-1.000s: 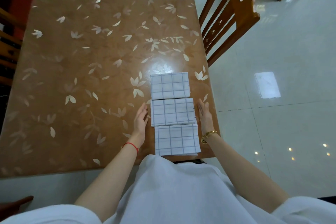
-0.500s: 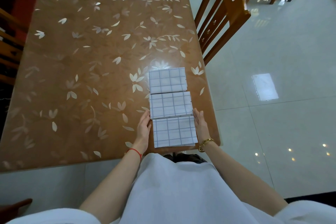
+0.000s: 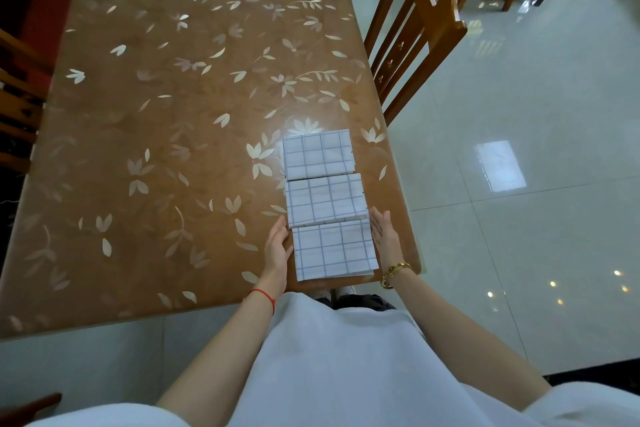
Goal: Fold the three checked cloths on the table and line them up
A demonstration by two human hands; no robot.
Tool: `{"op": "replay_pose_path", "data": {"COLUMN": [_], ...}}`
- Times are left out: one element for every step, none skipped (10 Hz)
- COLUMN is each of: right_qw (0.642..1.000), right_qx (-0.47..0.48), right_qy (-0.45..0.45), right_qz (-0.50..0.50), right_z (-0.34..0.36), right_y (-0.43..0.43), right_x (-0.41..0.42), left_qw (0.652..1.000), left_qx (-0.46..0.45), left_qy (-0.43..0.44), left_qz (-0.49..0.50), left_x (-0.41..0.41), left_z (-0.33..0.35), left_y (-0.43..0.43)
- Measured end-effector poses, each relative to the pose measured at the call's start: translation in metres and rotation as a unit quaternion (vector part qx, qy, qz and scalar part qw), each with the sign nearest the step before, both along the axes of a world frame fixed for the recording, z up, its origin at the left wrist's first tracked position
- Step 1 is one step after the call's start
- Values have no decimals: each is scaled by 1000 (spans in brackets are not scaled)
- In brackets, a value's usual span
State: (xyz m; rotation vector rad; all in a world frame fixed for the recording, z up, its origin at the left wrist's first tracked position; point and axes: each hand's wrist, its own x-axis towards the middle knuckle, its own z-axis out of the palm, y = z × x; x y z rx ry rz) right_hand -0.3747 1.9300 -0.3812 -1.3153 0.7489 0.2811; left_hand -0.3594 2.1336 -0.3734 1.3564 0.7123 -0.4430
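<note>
Three folded white cloths with a grey check lie in a straight column near the table's right front corner: the far cloth (image 3: 318, 154), the middle cloth (image 3: 326, 199) and the near cloth (image 3: 334, 250). Their edges touch or nearly touch. My left hand (image 3: 277, 245) stands on its edge with straight fingers against the left side of the near cloth. My right hand (image 3: 384, 234) stands the same way against the right side of that cloth, fingertips level with the seam to the middle cloth.
The brown table (image 3: 166, 135) has a leaf-patterned cover and its right edge runs close beside the cloths. A wooden chair (image 3: 415, 24) stands at the table's right side, more chairs at the far right and left. Glossy tiled floor lies to the right.
Both hands slid back toward me from beside the middle cloth to the sides of the near cloth. The near cloth now sits squared against the middle one.
</note>
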Motion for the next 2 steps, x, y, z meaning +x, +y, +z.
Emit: {"op": "replay_pose_path", "data": {"right_qw": [999, 998], "right_qx": [-27, -47], "right_qy": [-3, 2], "right_qz": [-25, -43], "right_z": [-4, -7], "right_y": [-1, 0], "right_x": [-11, -17], "left_qw": [1000, 999], "left_qx": [20, 32], "left_qy": [15, 36], "left_qz": [-6, -8], "left_x": [-13, -20], "left_z": [-1, -3], "left_y": [2, 4]}}
